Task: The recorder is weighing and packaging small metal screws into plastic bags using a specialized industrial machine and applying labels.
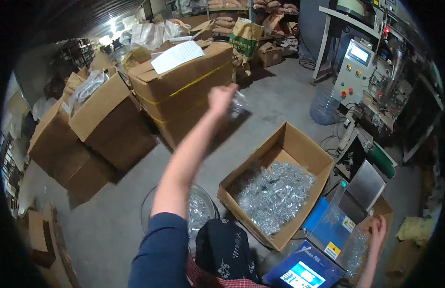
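My left hand (pixel 221 100) is stretched far forward above the floor, its fingers closed on a clear plastic bag (pixel 239 104). What the bag contains is too blurred to tell. Low on the right, my right hand (pixel 377 229) has its fingers bent together over a small carton (pixel 384 207), beside clear packets of shiny metal pieces (pixel 355 252). Whatever it pinches is too small to make out. Between my arms stands a large open carton (pixel 306 144), partly filled with similar clear packets (pixel 280 194). My left forearm partly covers a round container (pixel 214 205) with more shiny pieces.
A blue machine with a lit screen (pixel 303 276) stands close at the lower right. Strapped and open cartons (pixel 193 84) crowd the left and back. A control cabinet (pixel 355 72), a large clear water bottle (pixel 323 106) and loose cables (pixel 330 144) are at the right.
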`<control>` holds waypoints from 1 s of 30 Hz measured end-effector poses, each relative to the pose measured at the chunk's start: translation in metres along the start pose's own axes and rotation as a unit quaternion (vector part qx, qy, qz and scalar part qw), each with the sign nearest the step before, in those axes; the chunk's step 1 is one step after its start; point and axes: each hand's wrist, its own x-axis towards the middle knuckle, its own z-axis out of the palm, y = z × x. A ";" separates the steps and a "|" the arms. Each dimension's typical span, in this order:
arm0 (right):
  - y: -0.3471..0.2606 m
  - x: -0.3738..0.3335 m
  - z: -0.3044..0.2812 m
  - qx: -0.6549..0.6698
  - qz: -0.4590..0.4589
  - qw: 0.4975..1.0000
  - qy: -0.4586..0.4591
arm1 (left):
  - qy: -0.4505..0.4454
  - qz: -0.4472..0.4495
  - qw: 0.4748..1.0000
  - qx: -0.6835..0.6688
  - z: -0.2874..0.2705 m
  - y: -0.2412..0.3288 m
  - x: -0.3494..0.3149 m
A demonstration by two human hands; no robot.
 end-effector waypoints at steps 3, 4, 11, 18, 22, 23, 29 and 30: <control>0.027 0.002 -0.033 -0.013 -0.027 0.988 0.153 | 0.041 0.047 0.962 0.266 -0.104 0.012 0.082; 0.014 0.002 -0.038 -0.017 -0.002 0.989 0.150 | 0.081 0.082 0.916 0.384 -0.119 0.015 0.095; -0.054 0.006 0.000 -0.017 0.040 0.994 0.099 | -0.001 -0.066 0.857 0.512 -0.180 -0.055 0.161; -0.146 -0.021 0.048 -0.037 0.029 0.999 -0.007 | 0.083 0.225 0.858 0.453 -0.240 -0.022 0.138; -0.163 -0.047 0.099 0.013 0.003 0.991 -0.135 | 0.002 0.279 0.918 0.280 -0.182 0.026 0.046; -0.178 -0.065 0.119 0.021 0.021 0.984 -0.176 | -0.089 0.311 0.924 0.205 -0.145 0.047 -0.009; -0.195 -0.121 0.208 0.156 0.023 0.948 -0.277 | -0.294 0.558 0.739 0.236 -0.045 0.119 -0.337; -0.196 -0.129 0.208 0.177 0.031 0.953 -0.245 | -0.304 0.589 0.715 0.220 -0.046 0.127 -0.375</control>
